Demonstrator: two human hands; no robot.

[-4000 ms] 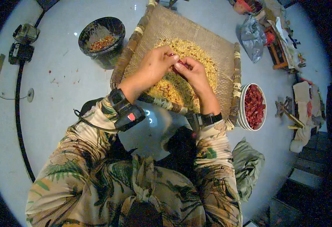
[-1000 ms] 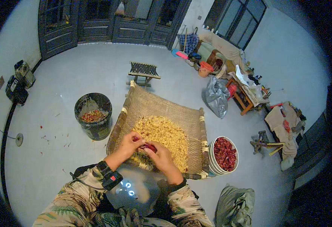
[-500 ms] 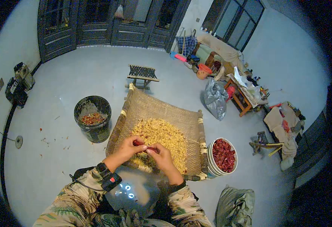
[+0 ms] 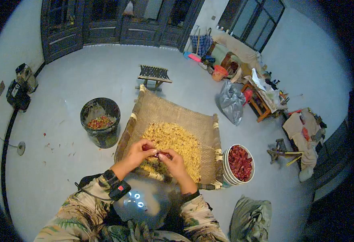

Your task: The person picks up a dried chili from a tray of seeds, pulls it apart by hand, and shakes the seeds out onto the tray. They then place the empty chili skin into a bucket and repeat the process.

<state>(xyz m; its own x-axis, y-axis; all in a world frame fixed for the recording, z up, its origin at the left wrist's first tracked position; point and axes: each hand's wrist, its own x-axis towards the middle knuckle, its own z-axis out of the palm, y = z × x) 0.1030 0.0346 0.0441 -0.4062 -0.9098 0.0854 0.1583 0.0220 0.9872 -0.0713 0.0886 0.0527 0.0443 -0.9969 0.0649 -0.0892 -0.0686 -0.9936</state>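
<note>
My left hand [image 4: 138, 153] and my right hand [image 4: 175, 165] meet over the near part of a woven tray [image 4: 161, 109]. Between their pinched fingertips is a dried red chili pepper [image 4: 159, 154], one end in each hand and partly covered by the fingers. Beneath them, a wide layer of small yellow seeds [image 4: 181, 141] mixed with red flecks covers the tray's weave. Right of the tray, a white bucket [image 4: 226, 167] holds a heap of dark red dried chili pieces [image 4: 240, 163].
On the left stands a black bucket [image 4: 104, 139] with reddish-green scraps inside. A small stool [image 4: 155, 74] is behind the tray. A grey plastic bag [image 4: 230, 103] and a cluttered wooden table [image 4: 257, 105] are at the right; a green sack [image 4: 250, 222] lies near me.
The fingers have shifted slightly along the chili pepper and come closer together. The whole view has moved a little; the buckets and tray stand as before.
</note>
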